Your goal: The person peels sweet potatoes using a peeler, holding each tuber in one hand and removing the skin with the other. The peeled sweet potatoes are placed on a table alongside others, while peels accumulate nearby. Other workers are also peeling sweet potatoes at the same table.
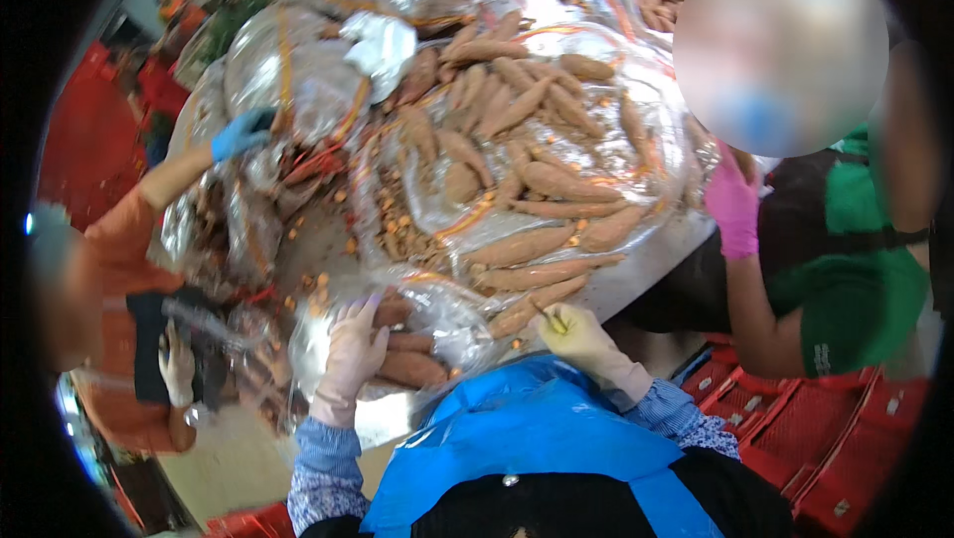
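My left hand (350, 355), in a pale glove, lies on a clear plastic bag (462, 329) with its thumb apart; I see nothing gripped in it. Beside its thumb, several sweet potatoes (414, 369) rest in the bag. My right hand (585, 344), gloved in pale yellow, is closed around the yellow-green handle of a small knife (556, 322). Its short dark blade points up and left, close to a long sweet potato (533, 307) at the bag's far edge. Whether blade and root touch cannot be told.
More sweet potatoes (566, 180) lie on plastic sheeting across the table (656, 255), with orange cut ends (399, 225) left of them. At left, a co-worker's blue-gloved hand (242, 134) reaches to a bag; at right, another's pink-gloved hand (732, 203). Red crates (797, 426) stand lower right.
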Demonstrator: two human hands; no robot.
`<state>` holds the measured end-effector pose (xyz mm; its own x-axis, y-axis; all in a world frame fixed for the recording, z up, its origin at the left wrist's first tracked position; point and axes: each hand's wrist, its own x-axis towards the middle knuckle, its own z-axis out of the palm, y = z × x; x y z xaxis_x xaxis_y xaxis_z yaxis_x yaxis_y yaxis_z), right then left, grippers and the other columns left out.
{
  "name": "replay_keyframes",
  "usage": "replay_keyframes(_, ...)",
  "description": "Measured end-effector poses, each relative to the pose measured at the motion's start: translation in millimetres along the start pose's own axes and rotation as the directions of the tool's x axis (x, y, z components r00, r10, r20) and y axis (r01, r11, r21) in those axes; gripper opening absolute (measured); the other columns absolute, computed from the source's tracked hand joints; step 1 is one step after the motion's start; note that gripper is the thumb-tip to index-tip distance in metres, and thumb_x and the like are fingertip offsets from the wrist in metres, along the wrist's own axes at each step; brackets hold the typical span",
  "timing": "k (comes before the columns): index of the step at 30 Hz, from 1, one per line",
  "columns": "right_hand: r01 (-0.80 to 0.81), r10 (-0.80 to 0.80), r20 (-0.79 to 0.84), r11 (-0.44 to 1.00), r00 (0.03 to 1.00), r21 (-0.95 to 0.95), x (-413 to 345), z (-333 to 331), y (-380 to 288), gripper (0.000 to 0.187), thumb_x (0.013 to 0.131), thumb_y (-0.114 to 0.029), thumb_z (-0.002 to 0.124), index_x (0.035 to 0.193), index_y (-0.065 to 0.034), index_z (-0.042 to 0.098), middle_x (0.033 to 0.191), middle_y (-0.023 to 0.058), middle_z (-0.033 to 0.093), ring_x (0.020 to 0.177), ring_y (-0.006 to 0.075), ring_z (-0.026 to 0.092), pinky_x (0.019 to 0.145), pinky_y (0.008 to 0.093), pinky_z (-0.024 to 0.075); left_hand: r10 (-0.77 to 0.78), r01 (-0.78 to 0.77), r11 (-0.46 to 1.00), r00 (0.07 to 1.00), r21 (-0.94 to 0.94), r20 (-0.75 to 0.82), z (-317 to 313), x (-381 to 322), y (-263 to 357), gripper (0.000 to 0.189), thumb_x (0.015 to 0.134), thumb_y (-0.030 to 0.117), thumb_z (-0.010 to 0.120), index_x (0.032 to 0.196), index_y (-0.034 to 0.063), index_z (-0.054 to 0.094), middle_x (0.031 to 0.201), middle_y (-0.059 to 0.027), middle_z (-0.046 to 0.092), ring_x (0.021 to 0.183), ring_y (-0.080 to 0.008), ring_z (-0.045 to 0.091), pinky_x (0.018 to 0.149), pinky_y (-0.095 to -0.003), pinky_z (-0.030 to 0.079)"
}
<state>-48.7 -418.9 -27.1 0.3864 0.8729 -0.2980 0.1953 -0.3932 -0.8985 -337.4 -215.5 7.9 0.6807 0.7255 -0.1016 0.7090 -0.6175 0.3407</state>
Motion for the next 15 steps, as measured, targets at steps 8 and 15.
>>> replay_keyframes(8, 0.188, -0.248, -0.097, 0.893, 0.964, -0.409, -8, -7, 56, 0.021, 0.092, -0.028, 0.058, 0.082, -0.0101, 0.061, 0.074, 0.0167, 0.065, 0.071, 0.0394, 0.065, 0.063, 0.0480, 0.0514, 0.117, -0.141, 0.987, 0.961, -0.081, -0.249, 3, 17, 49, 0.021, 0.082, 0.009, 0.071, 0.103, 0.0055, 0.070, 0.074, -0.0108, 0.063, 0.069, -0.0290, 0.062, 0.066, -0.0408, 0.049)
replay_keyframes(15, 0.220, -0.320, -0.126, 0.840, 0.939, -0.495, 3, -11, 90, 0.013, 0.088, -0.024, 0.060, 0.083, -0.0123, 0.065, 0.070, 0.0139, 0.065, 0.064, 0.0334, 0.066, 0.057, 0.0434, 0.0524, 0.209, -0.267, 0.945, 0.937, -0.188, -0.280, 14, 34, 93, 0.014, 0.080, 0.004, 0.071, 0.094, 0.0055, 0.072, 0.063, -0.0083, 0.060, 0.057, -0.0254, 0.058, 0.059, -0.0374, 0.047)
